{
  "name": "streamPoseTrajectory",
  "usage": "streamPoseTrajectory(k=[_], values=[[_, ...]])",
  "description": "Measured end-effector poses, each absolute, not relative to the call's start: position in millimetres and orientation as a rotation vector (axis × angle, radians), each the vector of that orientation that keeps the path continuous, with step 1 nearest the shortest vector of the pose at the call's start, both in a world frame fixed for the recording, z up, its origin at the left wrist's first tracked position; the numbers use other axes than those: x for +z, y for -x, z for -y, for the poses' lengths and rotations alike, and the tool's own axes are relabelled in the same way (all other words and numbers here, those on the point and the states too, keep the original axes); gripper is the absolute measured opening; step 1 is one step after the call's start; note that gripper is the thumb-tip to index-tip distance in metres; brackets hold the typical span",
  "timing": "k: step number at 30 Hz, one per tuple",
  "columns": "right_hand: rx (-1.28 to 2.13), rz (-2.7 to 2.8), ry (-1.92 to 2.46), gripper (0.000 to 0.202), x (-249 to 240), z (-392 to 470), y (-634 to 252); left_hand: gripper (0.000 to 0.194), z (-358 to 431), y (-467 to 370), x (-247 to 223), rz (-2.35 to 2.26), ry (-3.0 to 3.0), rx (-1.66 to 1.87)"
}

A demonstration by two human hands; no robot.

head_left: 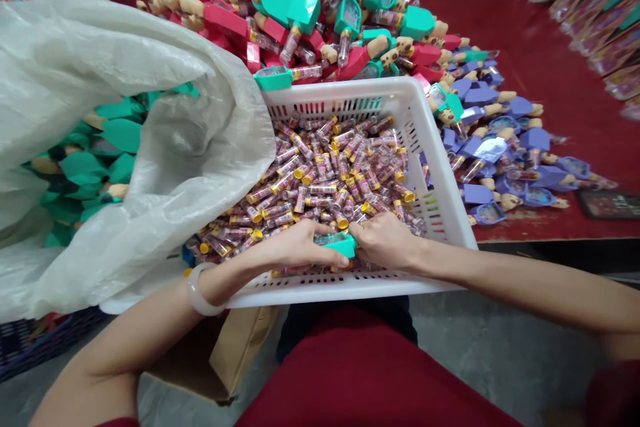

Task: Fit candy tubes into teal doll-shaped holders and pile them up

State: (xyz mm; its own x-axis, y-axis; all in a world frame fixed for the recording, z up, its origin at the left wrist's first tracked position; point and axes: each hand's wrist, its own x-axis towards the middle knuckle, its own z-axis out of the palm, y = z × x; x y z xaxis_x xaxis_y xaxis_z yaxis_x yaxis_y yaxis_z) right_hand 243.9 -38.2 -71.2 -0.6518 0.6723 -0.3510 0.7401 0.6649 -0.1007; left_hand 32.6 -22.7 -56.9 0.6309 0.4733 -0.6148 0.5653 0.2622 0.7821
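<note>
My left hand (305,243) grips a teal plastic case (336,245) with a clear top, thumb along its near side. At the right end of that case my right hand (383,240) is closed; whatever its fingers hold is hidden. Both hands are over the near side of a white slatted basket (440,213). Beneath them lies a heap of small clear tubes (323,188) with yellow caps and printed labels.
A whitish plastic sack (220,100) with teal pieces (123,135) overlaps the basket's left side. Behind stand piled teal and pink pieces (280,3), with purple ones (500,140) on the red table (490,20). A phone (610,205) lies right; a cardboard box (240,347) sits below.
</note>
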Motion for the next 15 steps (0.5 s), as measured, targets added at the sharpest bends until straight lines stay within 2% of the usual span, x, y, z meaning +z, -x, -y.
streamPoseTrajectory(k=[6,12,15], values=[[-0.325,-2.621,-1.107,0.020,-79.7,43.6,-244.5,0.040,22.6,-34.5,-63.4,-0.897,-1.008,-0.246],[-0.187,-2.663,-1.216,0.020,-82.3,27.0,-245.5,0.052,12.3,-34.9,-64.4,-1.064,-1.355,-0.037],[-0.006,-2.810,-1.237,0.019,-78.6,20.1,-247.3,0.049,8.2,-32.6,-64.0,-1.089,-1.318,-0.016]])
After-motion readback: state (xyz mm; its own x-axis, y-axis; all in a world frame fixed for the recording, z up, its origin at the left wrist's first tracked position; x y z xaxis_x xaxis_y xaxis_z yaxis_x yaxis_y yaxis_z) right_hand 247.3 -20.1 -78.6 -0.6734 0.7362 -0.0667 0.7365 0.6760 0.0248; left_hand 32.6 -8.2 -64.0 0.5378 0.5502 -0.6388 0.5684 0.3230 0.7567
